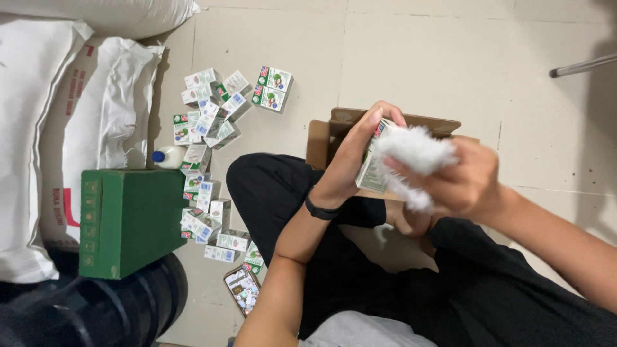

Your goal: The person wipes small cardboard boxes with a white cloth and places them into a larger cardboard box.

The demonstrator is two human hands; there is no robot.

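Your left hand (352, 160), wrist bent upward, grips a small carton (375, 168); your right hand (464, 181) pinches white fluff (411, 149) against it.

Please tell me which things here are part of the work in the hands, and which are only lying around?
In the work:
- left hand holding a small carton
- right hand holding a white fluffy wad
- open cardboard box
- pile of small cartons

Lying about:
- green box
- white sacks
- white bottle
- phone

1 head-worn view looks straight down, close over the lap and the tiled floor (418, 51).
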